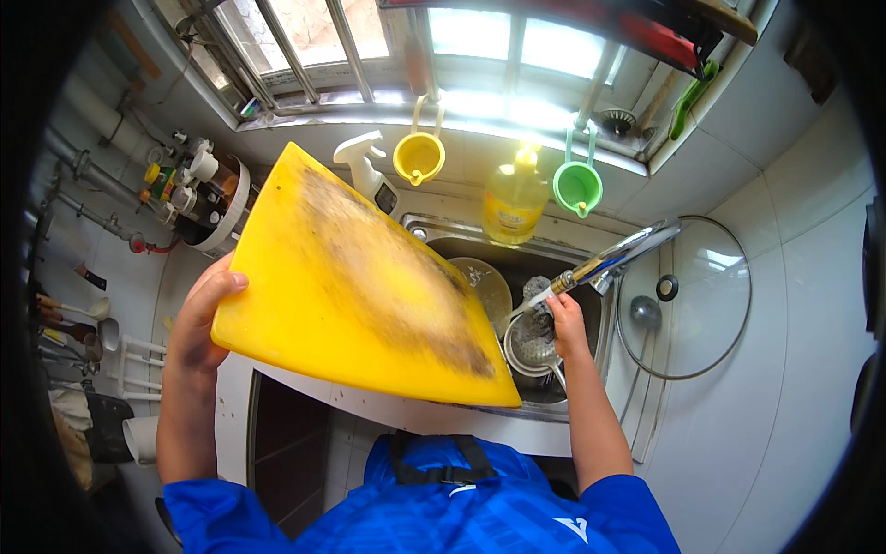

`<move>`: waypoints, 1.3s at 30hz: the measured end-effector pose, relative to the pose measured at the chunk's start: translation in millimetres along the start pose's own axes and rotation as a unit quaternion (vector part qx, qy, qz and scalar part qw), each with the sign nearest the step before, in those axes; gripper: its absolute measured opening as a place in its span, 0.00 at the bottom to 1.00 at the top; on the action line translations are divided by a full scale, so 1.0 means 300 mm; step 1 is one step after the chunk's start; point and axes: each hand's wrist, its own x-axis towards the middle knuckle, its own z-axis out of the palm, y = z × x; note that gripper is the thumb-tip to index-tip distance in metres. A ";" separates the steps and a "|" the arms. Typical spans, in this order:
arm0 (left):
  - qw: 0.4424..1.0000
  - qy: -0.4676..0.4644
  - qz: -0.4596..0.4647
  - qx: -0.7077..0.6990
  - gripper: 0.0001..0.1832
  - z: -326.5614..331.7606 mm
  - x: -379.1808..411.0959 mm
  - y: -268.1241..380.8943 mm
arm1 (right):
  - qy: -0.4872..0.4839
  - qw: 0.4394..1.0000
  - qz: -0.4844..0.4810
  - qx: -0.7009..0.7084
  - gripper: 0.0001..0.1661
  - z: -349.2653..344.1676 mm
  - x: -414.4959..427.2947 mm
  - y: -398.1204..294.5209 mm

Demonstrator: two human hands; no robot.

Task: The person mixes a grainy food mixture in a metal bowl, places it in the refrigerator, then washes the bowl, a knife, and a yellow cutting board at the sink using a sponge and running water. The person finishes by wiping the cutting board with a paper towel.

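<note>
My left hand (208,305) grips a large yellow plastic cutting board (277,311) by its left edge, thumb on the upper face. The board is tilted, and its right corner reaches over the near rim of the steel sink (554,242). Dark stains surround a pale worn patch in its middle. My right hand (570,325) holds a grey steel-wool scourer (538,332) under the chrome faucet (602,260), where water is running. Just below it sits a metal strainer ladle (538,354) in the basin. The board hides part of a round pan or bowl (488,284).
A yellow dish-soap bottle (516,197) and a white spray bottle (367,170) stand behind the sink. Yellow (419,158) and green (577,188) strainer cups hang from the window bars. At right leans a glass lid (699,298). Seasoning jars (201,194) crowd the left corner.
</note>
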 end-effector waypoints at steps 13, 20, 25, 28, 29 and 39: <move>0.995 0.065 -0.058 0.040 0.35 -0.028 -0.248 -0.027 | -0.057 0.977 0.063 0.196 0.14 0.145 -0.032 -0.130; 0.994 0.051 -0.032 0.088 0.40 0.087 -0.447 0.044 | -0.053 0.981 0.058 0.178 0.17 0.292 -0.197 -0.206; 0.995 0.023 -0.029 0.094 0.38 0.139 -0.456 0.068 | -0.285 0.958 -0.039 -0.004 0.20 0.580 -0.515 -0.551; 0.995 -0.010 -0.029 0.096 0.37 0.165 -0.449 0.082 | -0.293 0.841 -0.438 -0.120 0.21 0.749 -0.655 -0.641; 0.995 -0.008 -0.025 0.099 0.37 0.169 -0.452 0.080 | -0.267 0.805 -0.514 -0.123 0.21 0.817 -0.710 -0.658; 0.991 -0.049 0.015 0.123 0.38 0.203 -0.509 0.039 | -0.018 0.855 -0.463 -0.234 0.10 0.921 -0.264 -0.522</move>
